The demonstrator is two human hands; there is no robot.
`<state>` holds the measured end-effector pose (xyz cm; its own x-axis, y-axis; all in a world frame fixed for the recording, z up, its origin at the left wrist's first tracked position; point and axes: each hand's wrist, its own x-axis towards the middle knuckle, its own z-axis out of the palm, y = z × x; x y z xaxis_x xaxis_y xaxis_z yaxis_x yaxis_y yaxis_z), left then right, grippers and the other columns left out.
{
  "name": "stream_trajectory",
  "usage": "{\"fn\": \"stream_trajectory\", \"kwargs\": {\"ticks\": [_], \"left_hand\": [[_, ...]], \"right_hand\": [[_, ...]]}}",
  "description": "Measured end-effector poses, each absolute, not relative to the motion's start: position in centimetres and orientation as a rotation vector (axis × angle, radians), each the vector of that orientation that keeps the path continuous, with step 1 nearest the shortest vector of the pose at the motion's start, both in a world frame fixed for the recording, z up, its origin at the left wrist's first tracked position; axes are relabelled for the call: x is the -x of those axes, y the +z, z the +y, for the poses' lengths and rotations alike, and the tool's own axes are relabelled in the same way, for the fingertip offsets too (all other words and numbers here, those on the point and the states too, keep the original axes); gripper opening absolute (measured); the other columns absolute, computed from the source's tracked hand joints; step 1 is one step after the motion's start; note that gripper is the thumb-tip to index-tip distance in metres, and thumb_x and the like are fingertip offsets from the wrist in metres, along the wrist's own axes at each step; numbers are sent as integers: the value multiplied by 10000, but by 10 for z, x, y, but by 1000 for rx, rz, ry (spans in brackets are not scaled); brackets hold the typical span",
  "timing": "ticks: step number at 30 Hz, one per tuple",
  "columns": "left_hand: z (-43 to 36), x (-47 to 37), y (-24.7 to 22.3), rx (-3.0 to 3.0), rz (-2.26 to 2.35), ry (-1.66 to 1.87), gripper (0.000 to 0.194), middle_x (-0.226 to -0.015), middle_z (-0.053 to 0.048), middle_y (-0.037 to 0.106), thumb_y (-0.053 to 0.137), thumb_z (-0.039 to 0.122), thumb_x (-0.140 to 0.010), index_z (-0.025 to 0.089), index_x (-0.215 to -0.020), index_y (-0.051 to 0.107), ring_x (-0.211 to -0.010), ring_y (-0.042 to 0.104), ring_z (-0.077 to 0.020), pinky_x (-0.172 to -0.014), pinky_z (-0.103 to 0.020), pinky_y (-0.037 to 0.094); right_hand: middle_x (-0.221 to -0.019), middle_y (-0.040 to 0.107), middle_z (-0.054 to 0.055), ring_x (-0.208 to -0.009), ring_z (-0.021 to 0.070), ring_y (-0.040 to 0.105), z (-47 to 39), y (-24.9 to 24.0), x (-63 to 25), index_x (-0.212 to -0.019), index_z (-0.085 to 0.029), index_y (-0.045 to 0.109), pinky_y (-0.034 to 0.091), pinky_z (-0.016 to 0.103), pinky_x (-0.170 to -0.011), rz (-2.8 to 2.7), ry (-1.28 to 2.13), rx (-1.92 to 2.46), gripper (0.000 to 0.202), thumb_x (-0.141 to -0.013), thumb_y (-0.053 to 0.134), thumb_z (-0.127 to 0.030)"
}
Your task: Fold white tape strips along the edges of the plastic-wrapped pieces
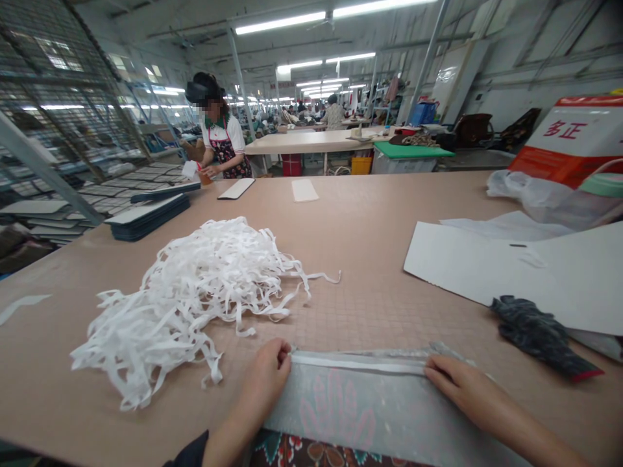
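Observation:
A white strip of tape (357, 362) runs straight between my two hands, along the upper edge of a greyish sheet (399, 405). My left hand (267, 368) pinches the strip's left end. At its other end, my right hand (452, 379) has thumb and fingers closed on the strip. The sheet looks like plastic or thin coated cloth and bears a faint pink outline of a hand; it lies at the table's near edge, partly over a flowered cloth (292, 451). Beyond my left hand spreads a tangled heap of white strips (219, 279).
On the brown table (370, 246) are a stack of dark-edged boards (148, 217), two small pale panels, white cardboard (511, 272) and a dark patterned glove (535, 334). A plastic bag (540, 198) and orange-white box (569, 139) stand right. A co-worker (221, 139) stands at the far left.

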<state>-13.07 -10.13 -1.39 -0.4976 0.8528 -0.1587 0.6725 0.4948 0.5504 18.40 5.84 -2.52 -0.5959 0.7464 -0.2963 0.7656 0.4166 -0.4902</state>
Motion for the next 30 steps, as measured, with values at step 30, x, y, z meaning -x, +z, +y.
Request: {"fn": "stream_trajectory", "kwargs": {"ticks": [30], "left_hand": [[-115,104,-13,-2468,2331,-443,436,-1087,-129,603,336,6,-733,112,-1062,601,-1088,489,-235,-997,-414,292]], "right_hand": [[-756,609,44,-711,173,540,58,-6,-176,-684,-186,525,304,257,-604,2619,-610,-1523,209,-824,380,-240]]}}
